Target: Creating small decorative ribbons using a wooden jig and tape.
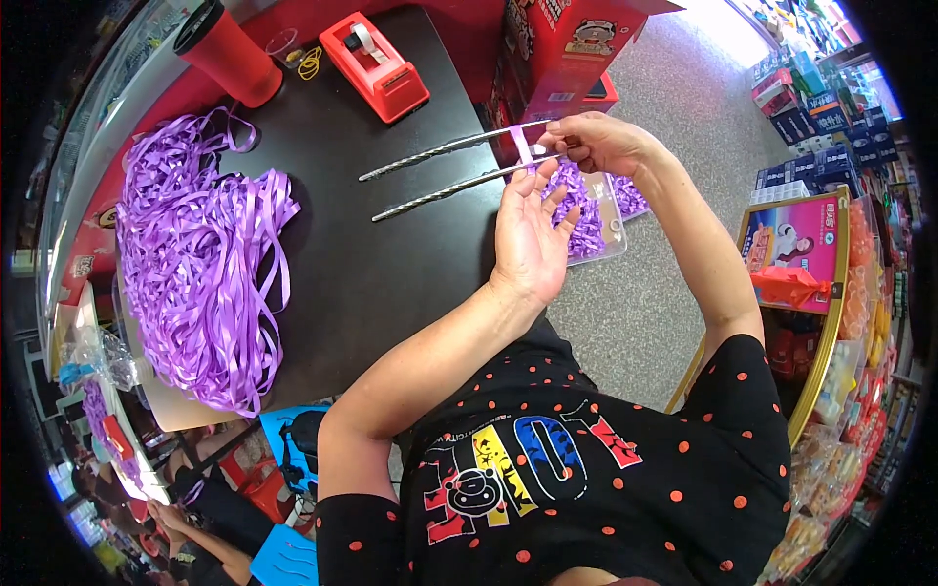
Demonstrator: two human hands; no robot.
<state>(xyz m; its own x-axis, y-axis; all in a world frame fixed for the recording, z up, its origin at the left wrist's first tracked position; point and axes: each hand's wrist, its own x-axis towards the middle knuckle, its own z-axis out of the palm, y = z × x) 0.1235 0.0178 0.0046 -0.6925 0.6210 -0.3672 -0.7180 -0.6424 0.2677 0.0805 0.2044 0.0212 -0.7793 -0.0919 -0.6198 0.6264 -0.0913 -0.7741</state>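
Observation:
Two spiral-fluted metal rods [435, 198], like long drill bits, stick out side by side over the dark table. A purple ribbon [521, 145] crosses both near their right ends. My left hand [528, 234] is palm up just below the ribbon, its fingers apart and its tips close to the lower rod. At the rods' right ends, my right hand [606, 145] has its fingers curled in a pinch, seemingly on the ribbon's end; the fingertips partly hide it. Beneath my hands is a clear plastic box [614, 230] with many short purple ribbon pieces [583, 217].
A large heap of purple ribbon [205, 273] covers the left of the table [342, 303]. Behind it stand a red tumbler [230, 59] and a red tape dispenser [374, 68]. Red cartons [567, 59] rise beyond the table. Another person's arm [210, 547] shows at lower left.

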